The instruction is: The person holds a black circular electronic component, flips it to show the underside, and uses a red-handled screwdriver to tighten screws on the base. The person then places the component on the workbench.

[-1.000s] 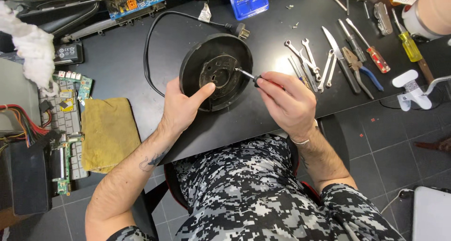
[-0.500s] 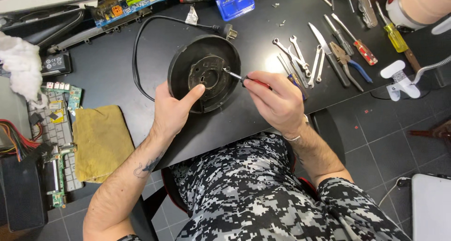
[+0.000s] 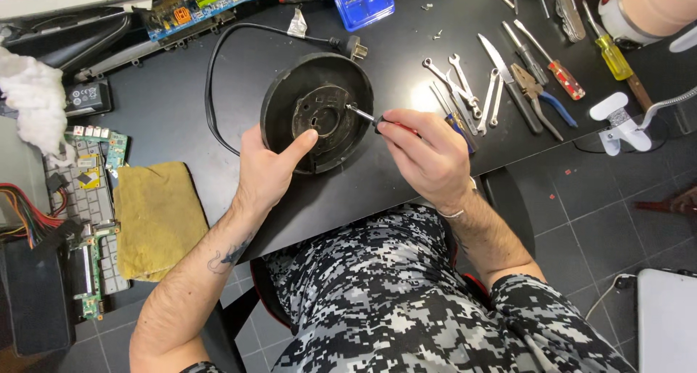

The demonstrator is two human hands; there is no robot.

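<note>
Resting on the black bench (image 3: 167, 119), a round black appliance base (image 3: 317, 111) lies underside up near the front edge, its black cord (image 3: 218, 68) looping round the left side and ending in a plug (image 3: 353, 48) just behind it; the left hand (image 3: 270, 171) grips the base's near rim, fingers curled beneath and thumb laid across the inner plate; the right hand (image 3: 428, 155) is closed around a red-handled screwdriver (image 3: 377, 120), whose metal tip touches the plate near the centre; to the right of the base, well apart from it, lie several wrenches (image 3: 465, 82), blue-handled pliers (image 3: 541, 97) and more screwdrivers (image 3: 559, 71); a yellow cloth (image 3: 156, 217) lies at the left end of the bench, with green circuit boards (image 3: 91, 199) beside it; a white rag (image 3: 33, 100) sits at the far left; a small blue box (image 3: 363, 2) stands behind the base; the person's lap shows a grey pixel-camouflage garment (image 3: 385, 293).
</note>
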